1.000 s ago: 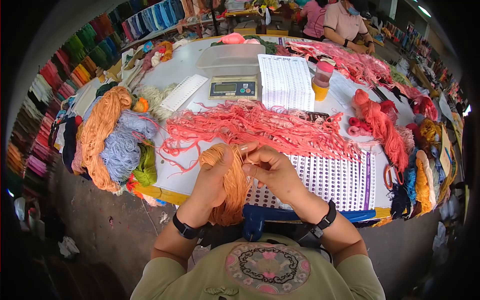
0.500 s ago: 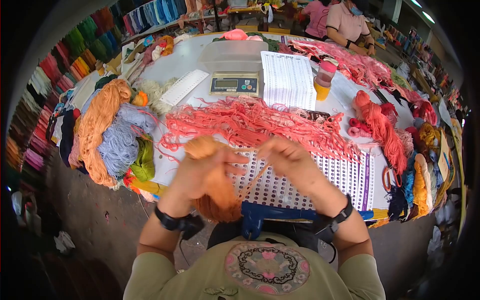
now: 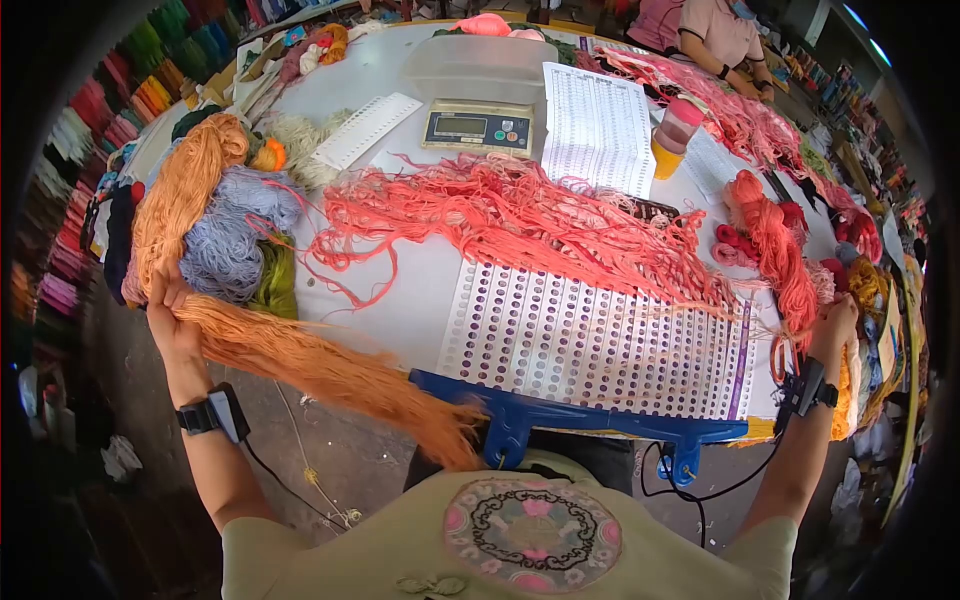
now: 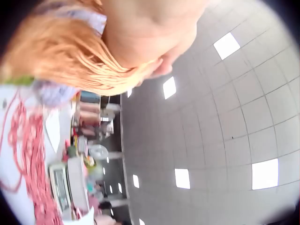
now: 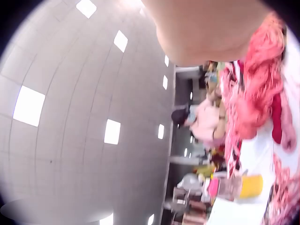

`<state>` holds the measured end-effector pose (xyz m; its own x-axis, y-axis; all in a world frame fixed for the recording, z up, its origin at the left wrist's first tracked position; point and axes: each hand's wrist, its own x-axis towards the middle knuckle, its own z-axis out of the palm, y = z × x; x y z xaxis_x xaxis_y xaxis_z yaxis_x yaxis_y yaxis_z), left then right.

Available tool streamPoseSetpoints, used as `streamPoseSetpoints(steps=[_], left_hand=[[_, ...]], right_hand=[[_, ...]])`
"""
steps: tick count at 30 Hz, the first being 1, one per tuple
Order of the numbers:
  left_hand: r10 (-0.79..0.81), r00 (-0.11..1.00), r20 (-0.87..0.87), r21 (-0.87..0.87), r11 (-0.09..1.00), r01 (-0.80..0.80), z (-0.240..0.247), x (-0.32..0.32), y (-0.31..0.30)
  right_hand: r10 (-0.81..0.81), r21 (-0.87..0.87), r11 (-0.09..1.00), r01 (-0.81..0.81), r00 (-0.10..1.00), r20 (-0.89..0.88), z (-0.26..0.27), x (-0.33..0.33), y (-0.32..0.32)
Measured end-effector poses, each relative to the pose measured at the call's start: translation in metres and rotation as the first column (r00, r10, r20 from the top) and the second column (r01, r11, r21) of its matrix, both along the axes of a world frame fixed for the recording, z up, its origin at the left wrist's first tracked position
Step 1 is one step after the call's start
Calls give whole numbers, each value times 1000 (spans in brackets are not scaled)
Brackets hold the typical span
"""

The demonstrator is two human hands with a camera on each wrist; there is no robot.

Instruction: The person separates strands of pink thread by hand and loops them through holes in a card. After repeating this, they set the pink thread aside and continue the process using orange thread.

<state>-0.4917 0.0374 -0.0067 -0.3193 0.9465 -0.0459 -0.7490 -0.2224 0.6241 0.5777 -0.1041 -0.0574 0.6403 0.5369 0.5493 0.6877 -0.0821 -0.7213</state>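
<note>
At the table's left side my left hand (image 3: pixel 172 315) grips one end of an orange yarn skein (image 3: pixel 300 350), whose loose length trails down to the right past the table edge. In the left wrist view the orange yarn (image 4: pixel 70 51) hangs from the curled left hand (image 4: pixel 150 33). Far to the right, my right hand (image 3: pixel 835 325) is raised beside the coral skein, fingers curled; faint thin orange strands stretch toward it above the perforated sheet (image 3: pixel 590 350). The right wrist view shows the right hand (image 5: pixel 211 33), its fingertips hidden.
Coral yarn (image 3: pixel 500 220) lies across the table (image 3: pixel 350 330). Behind it are a scale (image 3: pixel 478 128), printed papers (image 3: pixel 597 130) and a pink-lidded jar (image 3: pixel 676 135). Yarn piles (image 3: pixel 235 230) flank the left; a coral skein (image 3: pixel 775 250) and scissors lie right. Another person (image 3: pixel 725 45) is at the back.
My hands have moved from close together at the centre to far apart, left and right. The orange skein went left with my left hand and now hangs stretched out.
</note>
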Motion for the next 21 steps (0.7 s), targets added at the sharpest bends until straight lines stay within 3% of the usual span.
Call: streamPoseSetpoints(steps=[1,2,3,4,5,6,7,8,9,11,12,14,15,17,18,19,21], left_hand=[[-108,994,-18,99,989,109,17,53,-8],[-212,976,-47,195,956,217,32,111,-14],[-381,924,4,201,906,373,43,169,-17],[-419,907,-31,85,903,421,32,201,-14],[-554,826,-101,20,829,558,10,216,1],[-570,793,-215,-155,822,549,7,246,2],[-625,714,-317,-260,781,568,-4,266,12],[-676,615,-406,-366,737,569,-22,281,23],[-674,614,-411,-364,739,567,-38,293,29],[-659,350,-666,-498,742,448,-67,310,39],[-657,343,-671,-498,743,448,-76,317,43],[-669,-4,-743,-630,698,341,-83,327,47],[-668,-8,-744,-630,698,341,-83,331,47],[-585,-333,-739,-655,740,152,-80,334,47],[-564,-105,-819,-564,757,330,-85,330,44],[-566,-107,-818,-566,756,330,-85,329,45],[-797,241,-554,-672,599,436,-79,327,46]], right_hand=[[100,253,967,-20,945,-310,21,-41,20],[102,249,968,-24,946,-306,21,-69,18],[295,176,953,-246,885,-361,27,-133,44],[463,122,881,-458,776,-428,38,-244,86],[676,-190,689,-700,715,-181,22,-278,108],[695,28,612,-790,521,-496,10,-351,110],[865,47,420,-906,384,-324,23,-420,122],[774,-49,381,-923,348,-528,24,-457,124],[783,-278,390,-878,475,-402,21,-493,128],[851,-370,413,-833,497,-170,-8,-532,150],[850,-362,417,-833,499,-170,-22,-543,158],[836,-348,404,-846,496,-235,-42,-556,170],[835,-345,406,-846,497,-236,-48,-556,172],[830,-410,415,-812,523,-196,-55,-554,174],[829,-409,415,-813,523,-198,-55,-552,174],[837,-382,382,-841,491,-244,-56,-550,173],[840,-354,351,-867,458,-290,-52,-550,171]])
